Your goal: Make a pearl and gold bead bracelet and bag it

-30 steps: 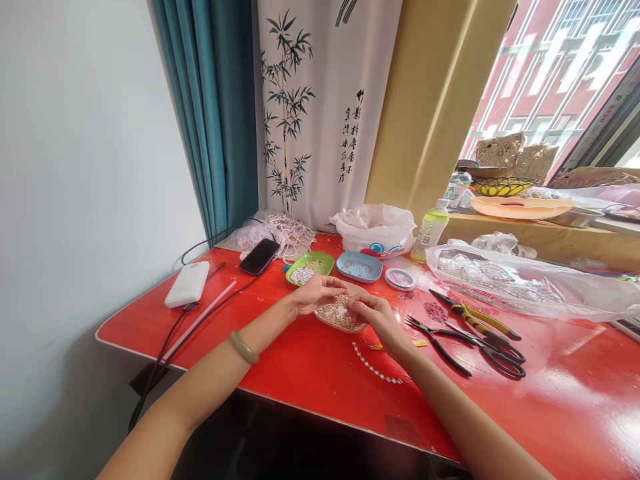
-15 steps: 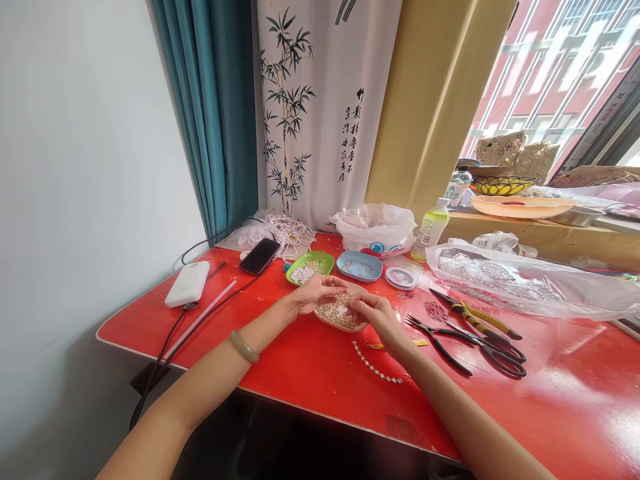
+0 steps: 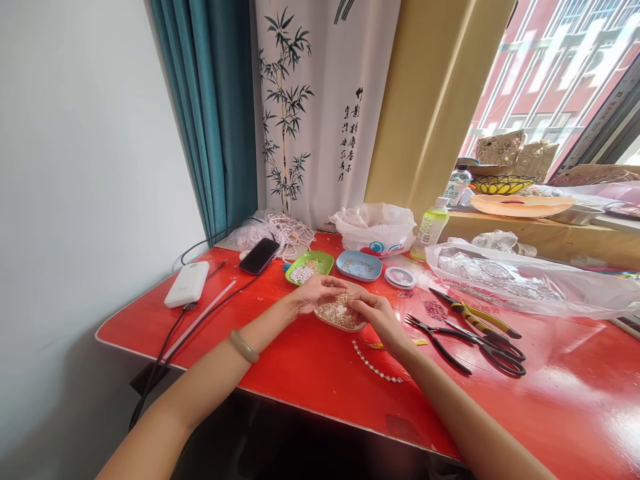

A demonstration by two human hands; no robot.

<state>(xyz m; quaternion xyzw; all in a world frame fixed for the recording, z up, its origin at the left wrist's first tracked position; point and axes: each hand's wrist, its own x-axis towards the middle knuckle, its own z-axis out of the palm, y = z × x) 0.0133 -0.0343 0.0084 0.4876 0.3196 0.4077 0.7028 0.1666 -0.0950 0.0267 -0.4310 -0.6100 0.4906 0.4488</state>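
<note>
Over a shallow pale dish (image 3: pixel 357 289) of small gold beads (image 3: pixel 334 313), my two hands nearly meet. My left hand (image 3: pixel 319 294), below a jade-coloured bangle (image 3: pixel 244 347), has its thumb and fingers pinched together. A pinch also closes my right hand (image 3: pixel 373 311), at the dish's right side. What the fingertips hold is too small to make out. A strand of pearl-like beads (image 3: pixel 373 368) curves on the table below my right hand, beside a thin yellow tool (image 3: pixel 420 342) partly hidden by my wrist.
Behind the dish sit a green tray (image 3: pixel 325 262) and a blue tray (image 3: pixel 359 275) with beads. Pliers (image 3: pixel 440 343), scissors (image 3: pixel 493 350) and yellow-handled pliers (image 3: pixel 480 317) lie right. A drink bottle (image 3: pixel 431 230), plastic bags (image 3: pixel 375 230), a phone (image 3: pixel 259 256) and a power bank (image 3: pixel 187 284) stand around.
</note>
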